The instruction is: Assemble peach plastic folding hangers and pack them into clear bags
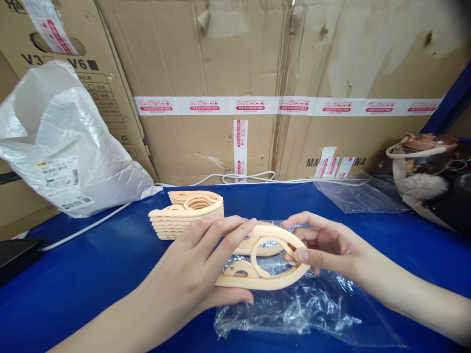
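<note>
Between my hands is a peach-coloured plastic folding clothes hanger, folded into a flat oval with a curled hook inside. My left hand grips its left end, thumb below and fingers over the top, hiding that end. At the right tip, my right hand pinches it between thumb and fingers. Just behind it lies another peach piece, partly covered. Crinkled clear plastic bags spread under and in front of the hanger. A neat stack of similar folded hangers stands behind my left hand.
Large cardboard boxes wall off the back of the blue table. A white parcel bag leans at left, above a dark flat object. A white cable runs along the back. At right are a clear bag and a dark handbag.
</note>
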### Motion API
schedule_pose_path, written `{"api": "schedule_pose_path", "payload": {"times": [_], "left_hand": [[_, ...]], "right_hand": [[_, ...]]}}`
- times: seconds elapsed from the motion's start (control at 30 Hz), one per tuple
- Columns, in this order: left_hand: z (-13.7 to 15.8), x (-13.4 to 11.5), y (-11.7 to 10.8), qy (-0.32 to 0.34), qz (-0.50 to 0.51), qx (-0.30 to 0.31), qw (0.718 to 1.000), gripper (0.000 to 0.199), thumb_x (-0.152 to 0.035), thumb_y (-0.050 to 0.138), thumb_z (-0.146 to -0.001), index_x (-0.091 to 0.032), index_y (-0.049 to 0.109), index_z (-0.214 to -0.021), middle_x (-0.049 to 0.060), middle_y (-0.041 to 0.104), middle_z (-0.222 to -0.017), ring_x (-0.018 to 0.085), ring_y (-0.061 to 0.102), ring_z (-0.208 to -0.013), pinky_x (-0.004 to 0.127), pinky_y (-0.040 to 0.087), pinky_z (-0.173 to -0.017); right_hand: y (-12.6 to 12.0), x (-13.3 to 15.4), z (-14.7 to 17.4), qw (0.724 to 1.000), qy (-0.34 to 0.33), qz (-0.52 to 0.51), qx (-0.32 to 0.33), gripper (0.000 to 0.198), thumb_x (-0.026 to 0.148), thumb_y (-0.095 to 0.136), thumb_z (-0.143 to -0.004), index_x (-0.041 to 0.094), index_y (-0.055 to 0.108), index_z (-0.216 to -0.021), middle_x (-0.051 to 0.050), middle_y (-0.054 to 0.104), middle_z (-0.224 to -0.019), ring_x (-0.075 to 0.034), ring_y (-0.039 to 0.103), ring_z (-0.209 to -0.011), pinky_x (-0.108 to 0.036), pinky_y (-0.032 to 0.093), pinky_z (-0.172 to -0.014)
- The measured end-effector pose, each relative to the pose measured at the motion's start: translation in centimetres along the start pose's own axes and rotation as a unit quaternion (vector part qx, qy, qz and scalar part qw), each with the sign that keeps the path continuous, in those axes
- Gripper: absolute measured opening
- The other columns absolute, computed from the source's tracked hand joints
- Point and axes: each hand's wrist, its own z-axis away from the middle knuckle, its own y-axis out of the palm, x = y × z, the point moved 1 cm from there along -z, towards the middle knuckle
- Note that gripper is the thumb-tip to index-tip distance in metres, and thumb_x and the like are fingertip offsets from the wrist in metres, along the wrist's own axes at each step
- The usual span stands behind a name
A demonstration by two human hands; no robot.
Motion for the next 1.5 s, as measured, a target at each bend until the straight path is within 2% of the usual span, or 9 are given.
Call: {"api": "schedule_pose_path", "payload": {"times": [0.23, 0.4, 0.7, 0.77, 0.9, 1.2, 1.33, 1.43, 1.5], "left_hand": [[0.0, -0.7, -0.2, 0.008, 0.011, -0.020, 1.000, 0.066, -0.053, 0.055, -0.088, -0.012, 0.039, -0.137, 0.012, 0.056, -0.124, 0.025, 0.049, -0.113, 0.035, 0.033, -0.099], [-0.2, -0.9, -0.1, 0.004, 0.013, -0.027, 1.000, 0.070, -0.056, 0.055, -0.086, -0.010, 0.039, -0.137, 0.012, 0.055, -0.125, 0.025, 0.047, -0.113, 0.034, 0.031, -0.102], [0.1, -0.4, 0.4, 0.006, 0.021, -0.019, 1.000, 0.077, -0.061, 0.051, -0.085, -0.010, 0.035, -0.140, 0.014, 0.054, -0.127, 0.026, 0.047, -0.115, 0.036, 0.031, -0.103], [0.1, -0.4, 0.5, -0.002, 0.032, -0.022, 0.999, 0.075, -0.060, 0.051, -0.085, -0.012, 0.035, -0.140, 0.013, 0.055, -0.126, 0.026, 0.048, -0.114, 0.037, 0.034, -0.101], [-0.1, -1.0, 0.6, -0.020, 0.057, -0.028, 0.998, 0.073, -0.061, 0.050, -0.085, -0.013, 0.037, -0.139, 0.013, 0.056, -0.125, 0.025, 0.049, -0.114, 0.036, 0.038, -0.098], [0.0, -1.9, 0.7, -0.075, 0.109, -0.005, 0.991, 0.069, -0.055, 0.055, -0.087, -0.019, 0.030, -0.142, 0.011, 0.048, -0.135, 0.026, 0.043, -0.123, 0.040, 0.038, -0.103], [0.2, -1.9, 0.5, -0.213, 0.234, -0.071, 0.946, 0.065, -0.047, 0.057, -0.088, -0.026, 0.026, -0.141, 0.012, 0.039, -0.139, 0.029, 0.043, -0.123, 0.044, 0.045, -0.096], [0.0, -1.7, 0.7, -0.317, 0.339, -0.140, 0.874, 0.033, -0.040, 0.055, -0.089, -0.026, 0.043, -0.117, 0.007, 0.054, -0.106, 0.021, 0.056, -0.092, 0.033, 0.053, -0.073], [-0.4, -1.6, 0.8, -0.353, 0.400, -0.141, 0.834, 0.019, -0.040, 0.056, -0.088, -0.024, 0.049, -0.097, 0.003, 0.055, -0.088, 0.017, 0.057, -0.077, 0.028, 0.051, -0.063]], "right_hand": [[-0.1, 0.2, 0.7, 0.993, -0.050, 0.101, -0.026, 0.040, 0.036, 0.064, -0.086, 0.030, 0.049, -0.122, -0.002, 0.061, -0.108, -0.014, 0.057, -0.083, -0.028, 0.048, -0.068], [-0.3, 0.1, 1.0, 0.993, -0.061, 0.105, -0.014, 0.033, 0.035, 0.061, -0.088, 0.031, 0.051, -0.119, -0.002, 0.063, -0.110, -0.018, 0.059, -0.096, -0.030, 0.050, -0.074], [-0.5, 0.1, 0.9, 0.987, -0.074, 0.143, -0.006, 0.033, 0.037, 0.058, -0.090, 0.031, 0.049, -0.122, -0.002, 0.064, -0.110, -0.017, 0.061, -0.091, -0.029, 0.052, -0.071], [-0.3, 0.3, 1.1, 0.970, -0.101, 0.221, -0.018, 0.042, 0.037, 0.060, -0.089, 0.034, 0.045, -0.127, -0.002, 0.062, -0.115, -0.017, 0.061, -0.091, -0.031, 0.053, -0.074], [0.3, 0.8, 1.6, 0.899, -0.208, 0.386, -0.005, 0.073, 0.036, 0.074, -0.077, 0.037, 0.033, -0.137, -0.003, 0.049, -0.135, -0.021, 0.052, -0.115, -0.034, 0.048, -0.094], [0.6, 0.4, 1.6, 0.823, -0.279, 0.494, -0.028, 0.069, 0.029, 0.067, -0.080, 0.028, 0.031, -0.139, -0.008, 0.047, -0.137, -0.022, 0.051, -0.121, -0.032, 0.050, -0.094], [0.4, 0.0, 1.7, 0.801, -0.295, 0.514, -0.083, 0.069, 0.026, 0.065, -0.080, 0.029, 0.029, -0.139, -0.010, 0.045, -0.139, -0.025, 0.050, -0.123, -0.037, 0.050, -0.092], [0.4, 0.0, 1.7, 0.805, -0.317, 0.487, -0.116, 0.070, 0.026, 0.067, -0.078, 0.031, 0.030, -0.137, -0.009, 0.046, -0.138, -0.026, 0.048, -0.125, -0.039, 0.048, -0.096], [0.6, 0.1, 1.9, 0.808, -0.328, 0.474, -0.121, 0.072, 0.026, 0.069, -0.076, 0.031, 0.030, -0.136, -0.008, 0.046, -0.138, -0.026, 0.046, -0.126, -0.039, 0.045, -0.099]]}}
